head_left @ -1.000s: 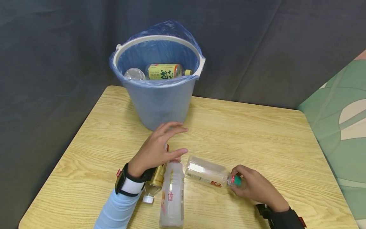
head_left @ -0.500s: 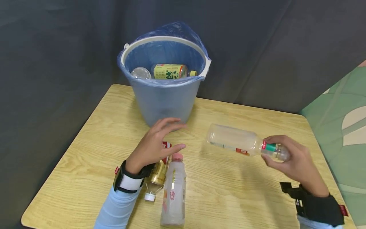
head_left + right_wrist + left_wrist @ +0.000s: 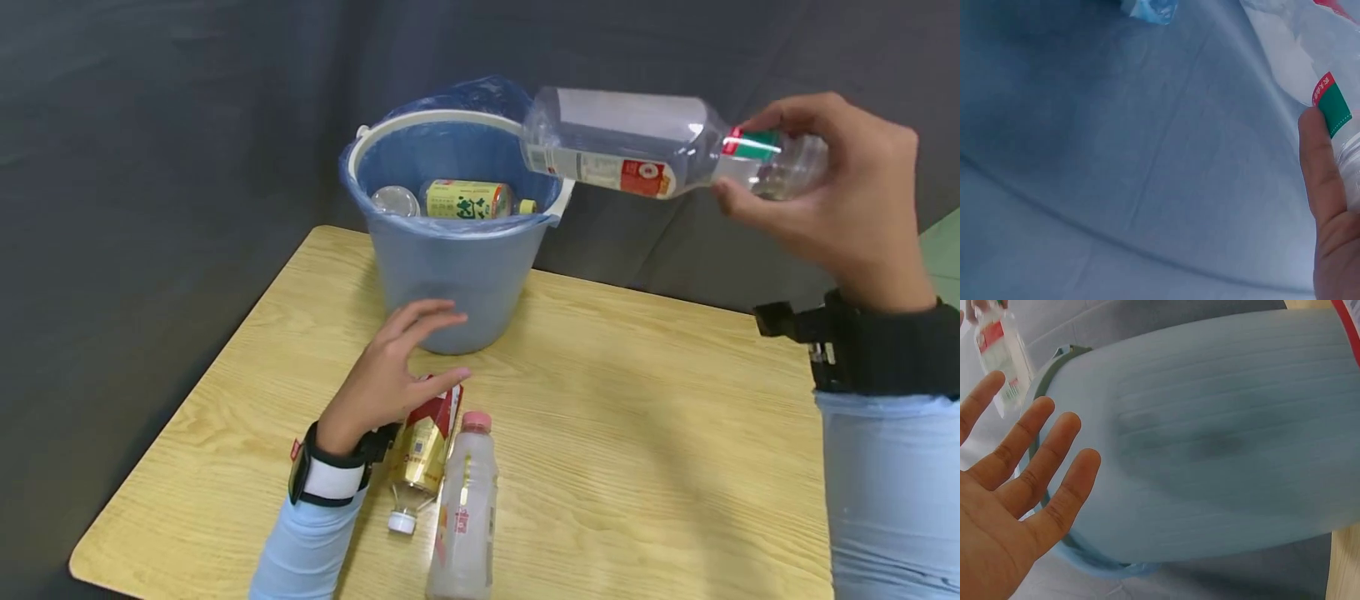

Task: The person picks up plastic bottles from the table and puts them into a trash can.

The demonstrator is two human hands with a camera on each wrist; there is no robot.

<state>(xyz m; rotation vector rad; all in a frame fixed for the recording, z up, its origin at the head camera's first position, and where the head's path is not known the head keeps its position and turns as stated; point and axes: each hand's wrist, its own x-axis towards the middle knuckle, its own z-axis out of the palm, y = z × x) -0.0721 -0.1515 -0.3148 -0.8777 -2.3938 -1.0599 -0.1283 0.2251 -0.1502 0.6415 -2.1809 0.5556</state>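
My right hand [image 3: 847, 192] holds a clear plastic bottle [image 3: 607, 142] by its neck, thumb and fingers round the green and red band. The bottle lies nearly level in the air, its base overlapping the right rim of the lined bucket [image 3: 450, 267] in the head view. In the right wrist view one finger [image 3: 1322, 169] lies along the bottle's neck. My left hand [image 3: 390, 367] hovers with spread fingers in front of the bucket, holding nothing. Below it a bottle with a gold and red label [image 3: 422, 446] lies beside a frosted bottle with a pink cap [image 3: 467, 508].
A blue bag [image 3: 491, 96] lines the bucket, which stands at the table's back left. Inside lie a bottle with a yellow-green label [image 3: 465, 200] and a round clear container end [image 3: 395, 201]. Dark cloth [image 3: 187, 125] hangs behind the wooden table [image 3: 637, 450].
My right hand has lifted the clear bottle off the table and carried it up toward the bucket's right rim. My left hand has shifted little, its fingers still spread.
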